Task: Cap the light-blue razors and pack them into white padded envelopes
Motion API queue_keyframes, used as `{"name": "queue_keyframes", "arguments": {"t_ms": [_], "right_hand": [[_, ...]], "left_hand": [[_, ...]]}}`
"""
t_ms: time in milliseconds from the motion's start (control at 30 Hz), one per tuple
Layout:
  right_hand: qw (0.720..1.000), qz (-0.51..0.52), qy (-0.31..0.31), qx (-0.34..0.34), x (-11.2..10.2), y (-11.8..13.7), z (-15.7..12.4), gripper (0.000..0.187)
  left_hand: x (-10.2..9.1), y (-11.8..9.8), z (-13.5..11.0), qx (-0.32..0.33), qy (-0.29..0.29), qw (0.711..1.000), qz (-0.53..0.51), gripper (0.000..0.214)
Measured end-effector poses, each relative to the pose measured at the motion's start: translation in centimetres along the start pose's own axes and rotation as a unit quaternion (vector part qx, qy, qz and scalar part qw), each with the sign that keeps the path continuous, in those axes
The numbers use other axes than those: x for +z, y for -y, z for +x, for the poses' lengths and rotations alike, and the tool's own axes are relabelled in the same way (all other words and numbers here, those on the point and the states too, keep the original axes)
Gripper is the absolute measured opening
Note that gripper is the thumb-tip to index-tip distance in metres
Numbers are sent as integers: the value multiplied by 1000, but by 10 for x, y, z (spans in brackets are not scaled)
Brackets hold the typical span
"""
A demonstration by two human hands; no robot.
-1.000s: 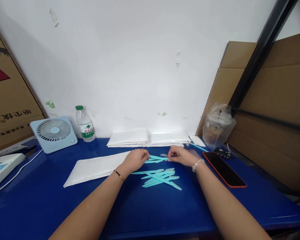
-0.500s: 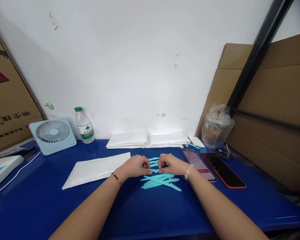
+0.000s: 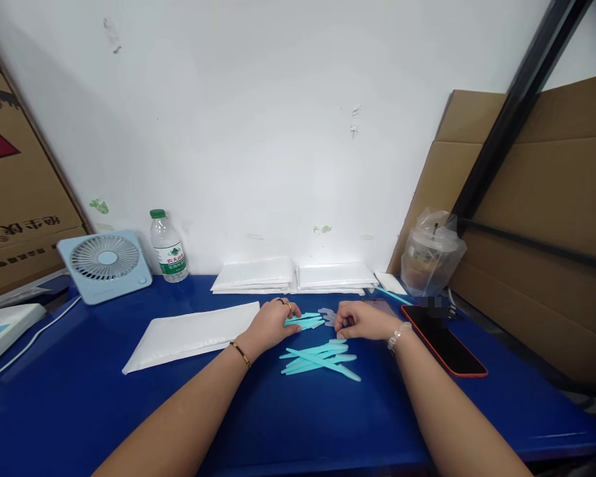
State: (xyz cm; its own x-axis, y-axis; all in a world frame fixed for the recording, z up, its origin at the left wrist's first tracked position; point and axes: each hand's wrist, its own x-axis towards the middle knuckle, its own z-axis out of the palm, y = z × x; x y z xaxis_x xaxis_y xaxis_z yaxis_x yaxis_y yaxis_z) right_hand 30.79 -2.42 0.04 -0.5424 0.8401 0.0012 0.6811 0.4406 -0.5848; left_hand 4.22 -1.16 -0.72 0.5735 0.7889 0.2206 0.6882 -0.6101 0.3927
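Worktop (image 3: 298,424) is plain blue, and most of the action's in the middle of it. There's a front pile of teal sticks (image 3: 318,363) lying criss-cross, nearest the person, with pale, flattish ends mostly pointing right. Just behind that is a smaller back bunch of teal sticks (image 3: 308,322), lined up roughly side by side, with some clear pieces (image 3: 326,315) at its right end.

Left hand (image 3: 273,323) is at the left end of the back bunch, fingers loosely curled, thumb and index a bit apart. Can't tell if it's actually gripping any. Right hand (image 3: 358,320) is beside the clear pieces, fingers bent in and thumb close to the index. Can't tell if there's something tucked in there.

Left hand also has a white padded envelope (image 3: 193,336) lying flat next to it. Two stacks of white packets, a left stack (image 3: 253,274) and a right stack (image 3: 335,275), sit against the wall (image 3: 258,119). An orange-edged phone (image 3: 447,341) lies off to the right, near a bagged drink cup (image 3: 430,258). Far left: light blue fan (image 3: 106,265), then a green-capped water bottle (image 3: 169,255).
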Motion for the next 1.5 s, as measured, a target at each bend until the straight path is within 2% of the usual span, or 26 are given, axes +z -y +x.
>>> {"name": "queue_keyframes", "arguments": {"t_ms": [67,167,300,400,600,667,767,900,1067,1200,1333,1400,1500], "right_hand": [[999,-11,34,-9,2,3,-1,20],[999,-23,45,-18,6,9,1,18],[999,-37,8,-30,10,17,6,14],[998,-52,-28,-34,9,14,8,11],[994,-61,-88,34,3,4,5,15],[996,-51,-71,15,3,8,3,20],[999,-46,-8,-22,7,17,3,24],[997,-67,25,-35,14,22,5,19],[997,-65,-11,-29,16,21,8,15],[995,-74,-60,-1,9,13,7,9],[992,-68,-100,38,2,9,3,13],[996,-47,-71,24,1,12,0,17],[1000,-14,24,-10,2,18,-4,23]], "left_hand": [[0,-4,-2,6,-10,1000,-9,25],[-1,-13,-5,39,15,999,-24,25],[3,-19,-6,69,59,996,-11,21],[4,-16,-4,44,44,998,13,17],[-2,-3,-3,-5,43,999,28,14],[-1,-1,-2,-9,34,999,29,16],[0,-2,-2,-12,15,999,26,22],[1,-9,-5,11,7,1000,-2,22],[2,-17,-6,51,70,996,-5,15],[-1,-12,-5,21,36,999,32,14],[-3,-5,-4,8,40,999,34,13],[-2,-4,-4,3,33,999,37,10],[-1,-6,-4,-11,12,999,37,13]]}}
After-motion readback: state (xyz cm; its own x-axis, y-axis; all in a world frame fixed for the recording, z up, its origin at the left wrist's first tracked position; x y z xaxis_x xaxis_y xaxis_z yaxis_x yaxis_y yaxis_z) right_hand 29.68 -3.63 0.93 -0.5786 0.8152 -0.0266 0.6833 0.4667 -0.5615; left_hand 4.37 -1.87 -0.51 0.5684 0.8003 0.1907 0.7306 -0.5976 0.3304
